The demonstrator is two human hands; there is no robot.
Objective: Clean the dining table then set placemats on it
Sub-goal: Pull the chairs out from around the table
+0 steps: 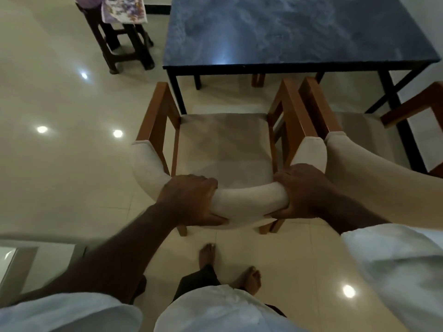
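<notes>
**Both hands on the chair back, the table beyond**

At the bottom of the frame, bare feet point(208, 255) stand on the pale tiled floor point(60, 164), close behind the rear legs of a wooden armchair point(223, 140). Just above them the left hand point(191, 200) and the right hand point(302, 190) each wrap the chair's padded, curved backrest point(244, 200). One hand sits toward each end of the curve, fingers curled over the top and thumbs under it, holding nothing else. The seat fills the middle of the frame and faces the table, with a strip of floor between them. A second chair point(347, 159) stands just beside it at right, their armrests nearly touching.

The step in hand looks like shifting this chair to open a way to the table. To do it well, keep both grips even and draw it straight, so the right armrest does not catch its neighbour. Lifting the legs slightly rather than dragging them should spare the glossy tiles, and the toes want watching.

The dining table point(287, 27), dark blue and marbled on a black frame, fills the upper right. In the upper left a dark stool point(124, 44) carries patterned purple fabric point(122, 8); whether these are the placemats cannot be told.
</notes>
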